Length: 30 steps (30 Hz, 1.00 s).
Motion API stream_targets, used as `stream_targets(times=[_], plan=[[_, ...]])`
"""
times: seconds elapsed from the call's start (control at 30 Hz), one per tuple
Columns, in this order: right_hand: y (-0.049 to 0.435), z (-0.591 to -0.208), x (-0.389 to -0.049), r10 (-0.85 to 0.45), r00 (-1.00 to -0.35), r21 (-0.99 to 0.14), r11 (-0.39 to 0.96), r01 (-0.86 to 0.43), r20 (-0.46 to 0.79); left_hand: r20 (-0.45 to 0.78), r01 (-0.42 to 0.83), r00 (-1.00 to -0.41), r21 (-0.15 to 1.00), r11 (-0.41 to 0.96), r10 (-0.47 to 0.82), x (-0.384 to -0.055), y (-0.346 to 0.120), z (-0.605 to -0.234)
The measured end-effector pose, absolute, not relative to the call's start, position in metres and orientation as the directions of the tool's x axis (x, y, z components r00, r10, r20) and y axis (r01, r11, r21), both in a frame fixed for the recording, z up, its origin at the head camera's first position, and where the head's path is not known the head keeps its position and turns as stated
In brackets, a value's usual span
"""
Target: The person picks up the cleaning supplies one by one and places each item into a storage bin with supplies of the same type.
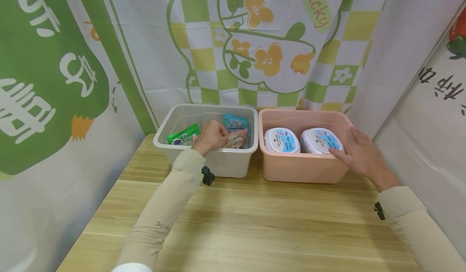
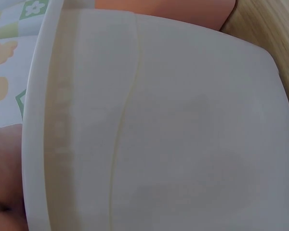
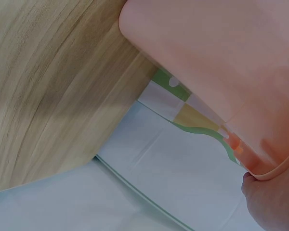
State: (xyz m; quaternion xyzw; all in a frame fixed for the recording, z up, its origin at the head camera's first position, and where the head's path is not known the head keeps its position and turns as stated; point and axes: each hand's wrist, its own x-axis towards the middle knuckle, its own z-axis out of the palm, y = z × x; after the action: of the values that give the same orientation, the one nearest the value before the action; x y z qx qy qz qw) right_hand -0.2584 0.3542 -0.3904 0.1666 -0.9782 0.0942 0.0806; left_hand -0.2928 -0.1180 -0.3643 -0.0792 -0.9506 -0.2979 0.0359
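My left hand (image 1: pixel 211 136) reaches over the front rim into the white bin (image 1: pixel 233 163). Its curled fingers pinch the edge of a pink packet (image 1: pixel 236 139); the fingertips are partly hidden. Beside that packet lie a blue packet (image 1: pixel 237 123) and a green packet (image 1: pixel 185 135). At the front right corner of the pink bin (image 1: pixel 302 169), my right hand (image 1: pixel 364 157) rests on the rim, fingers extended along the right side and thumb over the front edge. Inside this bin, two white tubs (image 1: pixel 282 140) with blue-printed lids sit side by side.
Both bins stand next to each other at the back of the wooden table (image 1: pixel 269 223). Behind them hangs a green-and-yellow checked curtain (image 1: pixel 262 62). White printed cloth (image 1: pixel 429 114) covers the right side, close to my right hand.
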Motion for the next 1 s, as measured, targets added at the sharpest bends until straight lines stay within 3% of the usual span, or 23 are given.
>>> stream_targets(times=[0.63,1.0], plan=[[0.357,-0.382,-0.262,-0.286,-0.958,-0.210,0.936,-0.283,0.015,0.138,0.234,-0.972,0.504,0.831,0.190,-0.289,-0.128,-0.354],[0.355,-0.367,-0.265,-0.294,-0.956,-0.163,0.944,-0.287,-0.016,0.204,0.367,-0.930,0.456,0.811,0.306,-0.274,-0.161,-0.334]])
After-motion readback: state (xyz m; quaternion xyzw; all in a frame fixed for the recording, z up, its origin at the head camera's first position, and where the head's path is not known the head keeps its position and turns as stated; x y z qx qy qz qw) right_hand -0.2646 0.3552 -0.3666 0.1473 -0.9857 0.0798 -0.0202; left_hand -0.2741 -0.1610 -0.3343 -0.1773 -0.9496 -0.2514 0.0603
